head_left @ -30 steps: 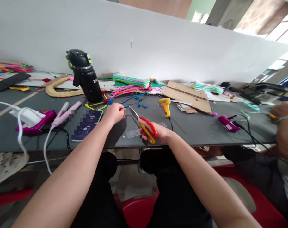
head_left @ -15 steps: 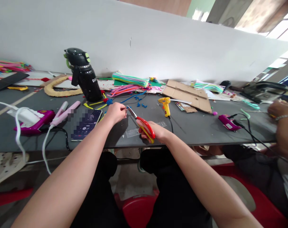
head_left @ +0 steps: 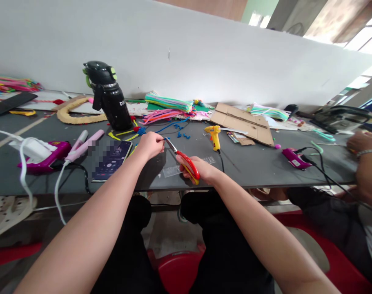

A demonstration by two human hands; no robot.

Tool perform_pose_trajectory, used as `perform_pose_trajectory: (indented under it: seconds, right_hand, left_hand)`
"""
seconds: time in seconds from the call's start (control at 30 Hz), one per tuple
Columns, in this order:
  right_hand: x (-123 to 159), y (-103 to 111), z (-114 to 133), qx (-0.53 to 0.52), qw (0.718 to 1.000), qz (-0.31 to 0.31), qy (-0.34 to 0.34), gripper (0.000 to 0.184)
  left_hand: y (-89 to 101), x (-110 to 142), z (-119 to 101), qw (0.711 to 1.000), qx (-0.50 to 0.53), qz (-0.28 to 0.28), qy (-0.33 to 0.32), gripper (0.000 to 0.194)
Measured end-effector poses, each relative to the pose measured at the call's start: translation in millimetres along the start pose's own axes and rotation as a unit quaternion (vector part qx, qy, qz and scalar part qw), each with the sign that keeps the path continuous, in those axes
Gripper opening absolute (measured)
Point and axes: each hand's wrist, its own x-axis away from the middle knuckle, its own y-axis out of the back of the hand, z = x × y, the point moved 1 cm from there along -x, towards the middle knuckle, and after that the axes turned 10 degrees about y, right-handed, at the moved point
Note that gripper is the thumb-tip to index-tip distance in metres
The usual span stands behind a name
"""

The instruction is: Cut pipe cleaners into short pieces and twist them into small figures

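My left hand [head_left: 150, 145] is pinched on the end of a thin blue pipe cleaner [head_left: 164, 138] just above the grey table [head_left: 250, 163]. My right hand [head_left: 201, 170] grips red-and-yellow scissors [head_left: 186, 161]. Their blades point up-left and meet the blue piece right beside my left fingertips. Several short blue cut bits [head_left: 181, 134] lie on the table behind the scissors. A clear ruler [head_left: 173, 169] lies flat under my right hand.
A phone [head_left: 110, 159] lies left of my left hand, with pink tools [head_left: 81, 143] and a magenta glue gun [head_left: 47, 155] beyond. A black bottle [head_left: 108, 96], pipe-cleaner bundles [head_left: 169, 104], a yellow glue gun [head_left: 214, 136] and cardboard [head_left: 243, 122] stand behind. Another person's hand [head_left: 361, 143] works at far right.
The scissor blades have closed and moved left onto the blue piece by my left fingertips. My left hand has barely shifted.
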Motion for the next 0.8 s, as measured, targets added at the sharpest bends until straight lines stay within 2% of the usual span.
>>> perform_pose_trajectory:
  seconds: [0.23, 0.5, 0.8]
  right_hand:
    - [0.6, -3.5, 2.0, 0.010, 0.999, -0.030, 0.000, 0.056]
    - [1.5, -5.0, 2.2, 0.027, 0.998, -0.047, 0.015, 0.057]
    - [-1.9, -6.2, -4.2, 0.041, 0.997, -0.051, 0.035, 0.060]
  left_hand:
    - [-2.2, -0.6, 3.0, 1.000, 0.014, 0.002, 0.022, 0.024]
    - [-4.0, -4.1, 5.7, 0.998, -0.037, -0.018, 0.040, 0.016]
    - [-4.8, -4.2, 6.3, 0.999, 0.004, -0.037, 0.039, 0.016]
